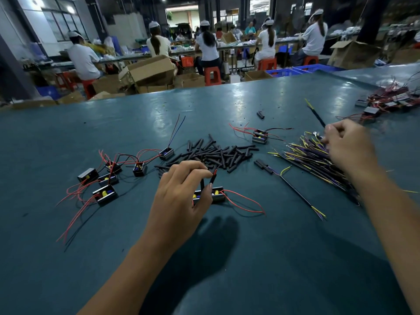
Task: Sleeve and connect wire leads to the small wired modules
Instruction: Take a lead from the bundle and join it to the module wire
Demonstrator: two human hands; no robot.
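Now the module (pixel 210 196) sits at table centre, its red lead sleeved in black tube, which my left hand (pixel 179 196) pinches. At two o'clock, my right hand (pixel 345 144) pinches a lead (pixel 317 115) above the wire pile (pixel 313 160).

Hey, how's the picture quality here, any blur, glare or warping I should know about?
Head view: the right hand over the wire-lead pile is motion-blurred; the left hand by the module is sharper. Overhead lights leave glare patches on the green table, and both arms cast dark shadows toward the camera. The wide lens bends the table's far edge; the background workers look soft.
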